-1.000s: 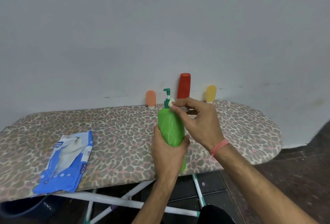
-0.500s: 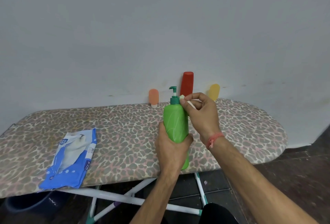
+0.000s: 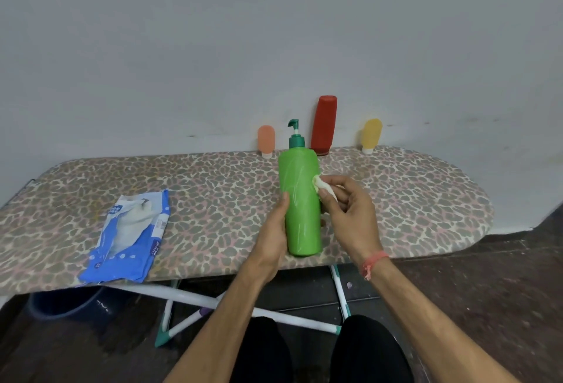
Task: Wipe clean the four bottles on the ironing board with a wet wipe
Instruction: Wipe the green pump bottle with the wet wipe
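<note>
**Wiping bottle one of four: green pump bottle, body pass**

Step in hand: the tall green plastic pump bottle [image 3: 301,202] is being wiped on its right flank. Left hand [image 3: 272,231] holds the bottle from the left, thumb up along the front, fingers curled round the back as far as I can tell. Right hand [image 3: 350,212] pinches a small crumpled white wet wipe [image 3: 321,185] between thumb and fingertips and presses it against the bottle's right side, about mid-height.

Bottle position: near edge of the leopard-print ironing board [image 3: 213,193], roughly centre. Can't tell if its base rests on the board or is just off it.

Orientation: long axis close to vertical, dark green pump head on top, nozzle pointing left. Slight lean at most.

Other three, along the far edge against the grey wall, all cap-down: small orange tube [image 3: 266,140], tall red bottle [image 3: 323,123], small yellow tube [image 3: 371,135]. No hand is on any of them; whether they're done is not readable from here.

Blue and white wipe pack [image 3: 131,236] lies flat on the board's left, well apart from the hands.

Next move, my read: run the wipe down the flank, rotate the bottle with the left hand to expose the back, then set it down and grab the next one. Needs a firm left grip; a wet, smooth bottle may slip.
</note>
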